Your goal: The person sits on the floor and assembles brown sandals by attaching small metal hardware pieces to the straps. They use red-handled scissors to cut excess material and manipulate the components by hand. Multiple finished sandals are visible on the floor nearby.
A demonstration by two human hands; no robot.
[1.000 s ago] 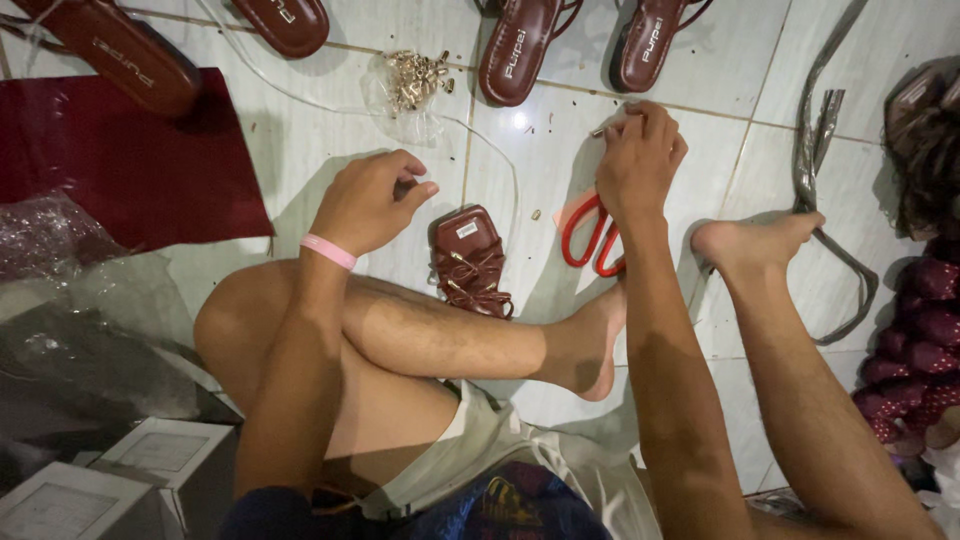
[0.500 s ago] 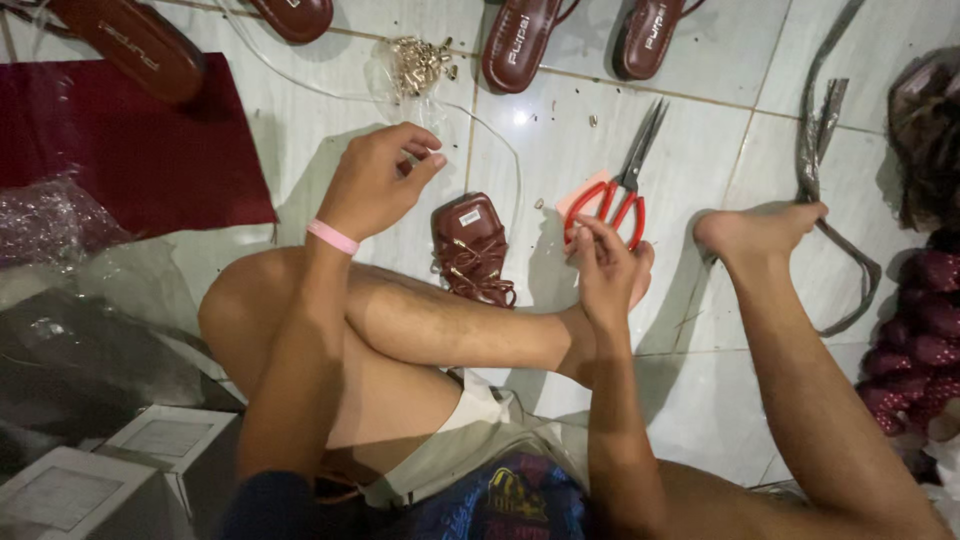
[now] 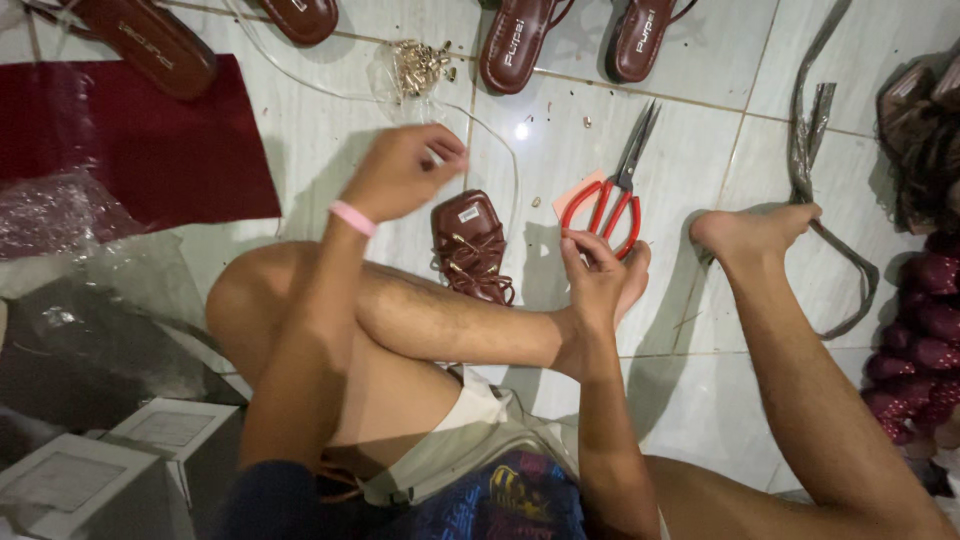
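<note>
The clear thread [image 3: 505,165] is pinched at one end in the closed fingertips of the left hand [image 3: 405,172], raised a little above the tiled floor [image 3: 330,150], and from there it is seen arching over and down toward the brown strappy sandal [image 3: 470,245] lying just beside the crossed shin. Nearest the body, white boxes [image 3: 70,480] are stacked at the lower left, with crumpled clear plastic [image 3: 60,210] above them. The right hand [image 3: 597,280] is held with thumb and forefinger narrowed together close to the red handles of the scissors [image 3: 610,185]; whether the thread's other end is gripped there cannot be told. The thread is judged very light, springy and slippery, so it would best be taken near its tip with a firm pinch, since a loose hold is likely to let it slide. The sandal appears light, its sole stiff and its laces soft, and it could be steadied by the sole's edge. Farther off, a dark red sheet [image 3: 140,130] is spread on the floor, a small heap of gold fittings [image 3: 420,65] lies in a clear bag, and more sandals [image 3: 520,40] are lined along the far edge. Woven dark red pieces [image 3: 920,340] are piled at the right.
</note>
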